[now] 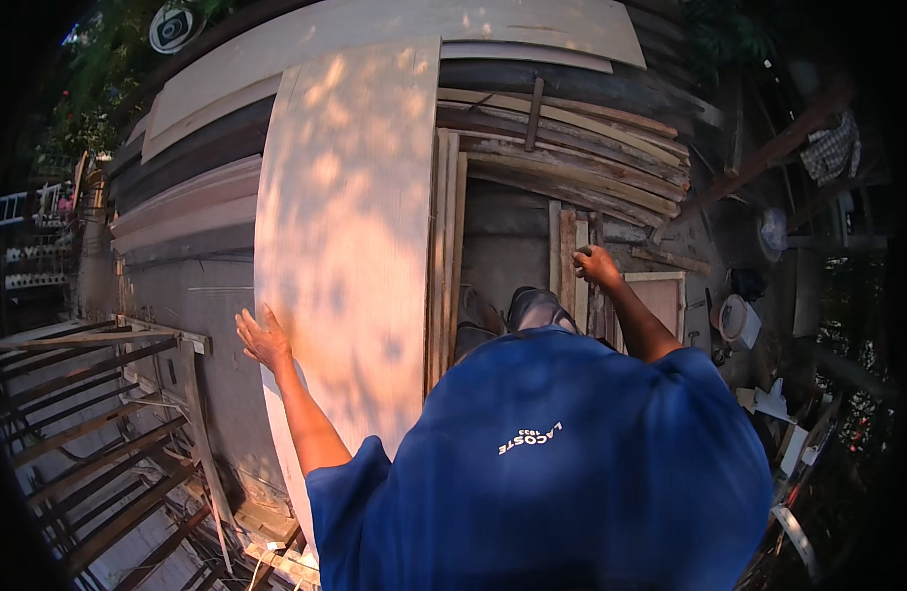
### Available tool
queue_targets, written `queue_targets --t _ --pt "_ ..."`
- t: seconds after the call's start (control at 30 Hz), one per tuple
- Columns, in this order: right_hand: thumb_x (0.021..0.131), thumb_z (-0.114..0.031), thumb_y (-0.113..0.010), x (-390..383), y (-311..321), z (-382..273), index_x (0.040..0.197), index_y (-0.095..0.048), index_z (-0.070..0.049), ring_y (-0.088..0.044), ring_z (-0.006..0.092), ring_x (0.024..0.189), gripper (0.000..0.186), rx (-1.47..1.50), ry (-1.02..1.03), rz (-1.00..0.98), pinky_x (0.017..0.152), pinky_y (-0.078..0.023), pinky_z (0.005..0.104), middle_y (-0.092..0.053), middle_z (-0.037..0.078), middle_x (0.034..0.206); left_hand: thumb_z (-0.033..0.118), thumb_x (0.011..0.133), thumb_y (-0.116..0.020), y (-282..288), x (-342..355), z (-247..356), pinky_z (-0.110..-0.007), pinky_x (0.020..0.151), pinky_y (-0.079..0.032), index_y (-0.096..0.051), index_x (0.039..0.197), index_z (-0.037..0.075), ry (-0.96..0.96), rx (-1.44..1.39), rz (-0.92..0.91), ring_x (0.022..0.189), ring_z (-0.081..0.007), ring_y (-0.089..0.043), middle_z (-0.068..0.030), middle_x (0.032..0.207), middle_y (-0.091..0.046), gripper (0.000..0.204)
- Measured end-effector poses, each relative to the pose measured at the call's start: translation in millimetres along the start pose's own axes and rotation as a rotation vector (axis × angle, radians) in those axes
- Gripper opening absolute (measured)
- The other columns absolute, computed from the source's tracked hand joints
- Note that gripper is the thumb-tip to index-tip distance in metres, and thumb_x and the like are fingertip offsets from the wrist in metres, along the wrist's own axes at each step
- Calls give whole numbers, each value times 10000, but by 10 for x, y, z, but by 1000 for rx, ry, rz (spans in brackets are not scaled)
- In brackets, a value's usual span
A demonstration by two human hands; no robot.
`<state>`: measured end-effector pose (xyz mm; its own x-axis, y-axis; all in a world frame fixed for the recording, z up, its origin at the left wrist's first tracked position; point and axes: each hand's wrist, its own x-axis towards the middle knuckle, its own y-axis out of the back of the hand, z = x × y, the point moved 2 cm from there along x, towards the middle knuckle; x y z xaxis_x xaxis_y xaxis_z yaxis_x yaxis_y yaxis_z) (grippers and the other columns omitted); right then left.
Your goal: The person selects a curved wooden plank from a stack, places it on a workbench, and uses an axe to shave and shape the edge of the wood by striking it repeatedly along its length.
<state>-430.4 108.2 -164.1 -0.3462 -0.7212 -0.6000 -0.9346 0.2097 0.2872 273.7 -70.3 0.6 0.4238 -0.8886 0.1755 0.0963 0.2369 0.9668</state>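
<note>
A long pale plywood sheet (pixel 350 217), dappled with sunlight, runs from the far side toward me on my left. At its left edge rests my left hand (pixel 264 337), open, with the fingers spread. My right hand (pixel 596 266) is off to the right with its fingers curled closed. Whatever it may hold is hidden by the fingers. Below and around that hand are narrow upright boards (pixel 569 261). Thin wooden strips (pixel 445 236) line the sheet's right edge.
Stacked long planks (pixel 571 163) lie across the far right, and more sheets (pixel 532 30) lie at the back. A slatted wooden frame (pixel 99 414) stands at the left. My dark shoe (pixel 542 307) is between the boards. A round bucket (pixel 737 320) sits at the right.
</note>
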Motion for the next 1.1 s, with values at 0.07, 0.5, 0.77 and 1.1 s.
queue_targets --t 0.07,0.5,0.77,1.1 --pt "958 -313 -688 335 -124 -782 1085 -720 15 -657 173 720 353 -110 85 -27 661 -534 343 -698 93 862 632 1014 -466 -50 273 157 -693 1174 -226 -477 1530 105 46 24 -27 1518 -321 -338 -106 1643 -382 737" --pt "954 -436 -679 2508 -1062 -4695 1232 -710 -34 -683 392 1125 490 -424 843 147 972 -516 439 -718 247 1149 687 975 -464 -332 701 293 -556 892 -489 -731 1014 -39 323 -70 -61 1038 -515 -649 -330 1063 -695 775" --pt "935 -590 -612 3025 -1676 -5173 1167 -744 -2 -683 393 1147 646 -713 657 201 1002 -506 429 -716 274 1194 625 994 -507 -321 638 429 -570 769 -475 -691 871 -28 282 -127 15 880 -531 -632 -324 905 -671 689" --pt "904 -558 -664 2492 -1703 -5303 977 -772 24 -743 373 865 597 -816 689 -49 824 -553 441 -751 226 851 539 1012 -560 -276 406 153 -552 785 -489 -713 939 -20 184 -119 161 866 -513 -641 -287 899 -696 584"
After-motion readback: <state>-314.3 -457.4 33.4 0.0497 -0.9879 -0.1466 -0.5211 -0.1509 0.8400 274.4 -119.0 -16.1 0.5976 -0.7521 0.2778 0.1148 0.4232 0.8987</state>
